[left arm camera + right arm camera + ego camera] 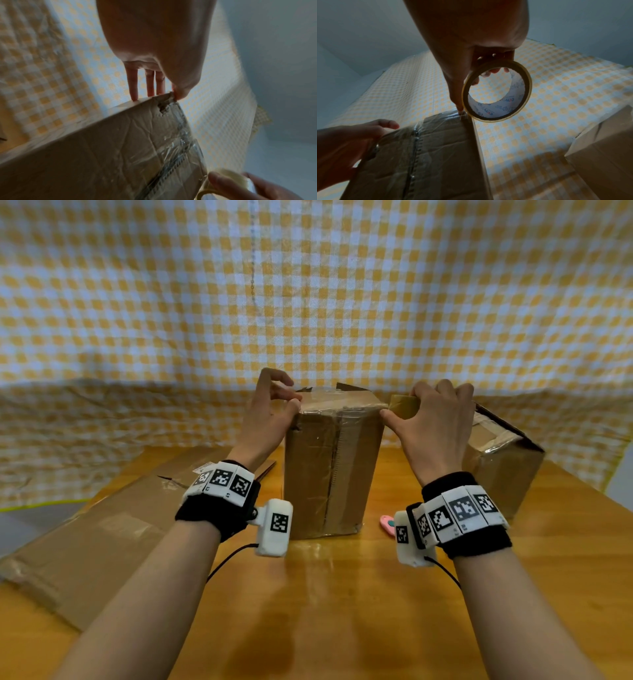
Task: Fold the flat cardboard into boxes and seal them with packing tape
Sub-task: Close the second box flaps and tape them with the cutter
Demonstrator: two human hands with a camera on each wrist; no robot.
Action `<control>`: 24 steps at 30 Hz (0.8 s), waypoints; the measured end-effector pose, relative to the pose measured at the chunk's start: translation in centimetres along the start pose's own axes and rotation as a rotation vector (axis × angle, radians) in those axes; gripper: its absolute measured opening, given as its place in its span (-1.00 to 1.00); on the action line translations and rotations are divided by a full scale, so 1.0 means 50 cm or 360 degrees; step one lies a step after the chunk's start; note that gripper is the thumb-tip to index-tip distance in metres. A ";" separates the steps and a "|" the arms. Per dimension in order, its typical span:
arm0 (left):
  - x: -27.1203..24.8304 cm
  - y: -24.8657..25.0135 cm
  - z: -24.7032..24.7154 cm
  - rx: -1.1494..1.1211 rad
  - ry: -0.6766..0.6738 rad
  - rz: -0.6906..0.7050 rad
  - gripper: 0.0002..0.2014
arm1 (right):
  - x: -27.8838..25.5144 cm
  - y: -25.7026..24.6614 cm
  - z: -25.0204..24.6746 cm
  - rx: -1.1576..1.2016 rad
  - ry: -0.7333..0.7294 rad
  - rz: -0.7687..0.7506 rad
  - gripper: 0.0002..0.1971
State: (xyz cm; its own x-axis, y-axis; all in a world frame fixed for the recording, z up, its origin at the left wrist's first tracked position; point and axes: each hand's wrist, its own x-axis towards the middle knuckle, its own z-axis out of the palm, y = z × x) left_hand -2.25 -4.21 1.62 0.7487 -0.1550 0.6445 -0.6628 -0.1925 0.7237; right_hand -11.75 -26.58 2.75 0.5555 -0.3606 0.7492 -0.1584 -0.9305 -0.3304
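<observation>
A tall cardboard box (334,467) stands upright on the wooden table (342,611); clear tape covers its front seam. A strip of clear tape (342,402) runs across its top. My left hand (297,402) pinches the strip's end over the top left edge, thumb on the side, forefinger on top. In the left wrist view the other fingers (134,86) reach straight down to the box (102,155) top. My right hand (399,404) grips the tape roll (406,405) at the top right edge. The right wrist view shows the roll (498,110) on edge above the box (436,155).
A second, taped box (503,460) lies tilted at the right. Flat cardboard (102,529) lies on the table's left side. A small pink object (387,523) lies by the tall box's right foot. Yellow checked cloth (308,302) hangs behind.
</observation>
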 end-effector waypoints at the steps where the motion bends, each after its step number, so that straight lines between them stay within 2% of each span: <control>1: -0.001 0.001 0.001 0.0049 -0.0040 0.0057 -0.81 | 0.001 -0.001 0.001 -0.0001 0.0000 -0.0003 -0.45; 4: -0.004 -0.003 0.001 0.0319 -0.0088 0.0298 -0.94 | 0.003 -0.004 0.002 -0.0005 0.0002 -0.0004 -0.47; 8: -0.010 -0.022 -0.005 0.0634 -0.0036 0.0487 -0.81 | 0.005 -0.006 0.002 -0.0004 0.0006 -0.0018 -0.48; 14: -0.014 0.003 0.008 0.0988 -0.0017 0.0542 -0.72 | 0.009 -0.005 0.000 -0.0042 0.0001 -0.0036 -0.50; 18: -0.019 0.028 0.040 0.1045 -0.0119 0.0655 -0.60 | 0.013 -0.008 0.000 -0.0036 -0.0002 -0.0053 -0.51; 24: -0.031 0.048 0.100 0.1161 -0.0273 0.0510 -0.48 | 0.011 -0.004 0.001 -0.0050 0.0026 -0.0077 -0.54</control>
State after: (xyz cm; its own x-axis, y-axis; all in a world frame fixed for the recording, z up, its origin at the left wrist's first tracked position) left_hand -4.95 -9.27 1.13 0.5545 -0.4445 0.7035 -0.7151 -0.6869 0.1296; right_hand -11.38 -26.59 3.23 0.5497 -0.3161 0.7732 -0.1573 -0.9483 -0.2758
